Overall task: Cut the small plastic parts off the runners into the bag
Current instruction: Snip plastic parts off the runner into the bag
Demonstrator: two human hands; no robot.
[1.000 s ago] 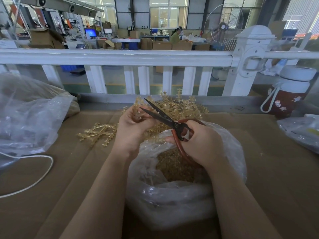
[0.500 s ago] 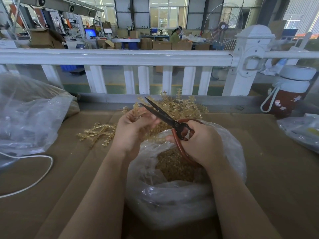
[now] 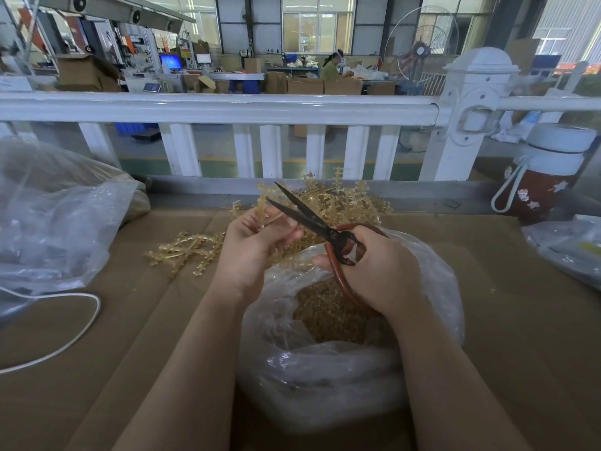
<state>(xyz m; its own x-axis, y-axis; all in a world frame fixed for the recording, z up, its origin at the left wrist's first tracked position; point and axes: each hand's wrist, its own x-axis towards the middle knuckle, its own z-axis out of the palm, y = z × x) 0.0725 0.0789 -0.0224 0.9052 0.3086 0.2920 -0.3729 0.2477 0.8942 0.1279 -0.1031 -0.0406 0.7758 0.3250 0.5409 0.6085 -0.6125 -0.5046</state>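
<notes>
Left of the grip, a loose runner (image 3: pixel 187 252) lies on the cardboard table (image 3: pixel 130 336). The left hand (image 3: pixel 252 252) pinches 1 amber runner piece (image 3: pixel 265 211) between thumb and curled fingers, just under the parted blades of the scissors (image 3: pixel 305 213). The right hand (image 3: pixel 379 268) grips the red scissor handles above the open bag (image 3: pixel 325 379) of cut parts (image 3: pixel 328 315); a runner pile (image 3: pixel 344 203) lies just beyond.

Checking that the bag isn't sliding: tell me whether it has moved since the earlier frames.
No. The bag keeps its place below the white railing, no nearer the white cable.
</notes>
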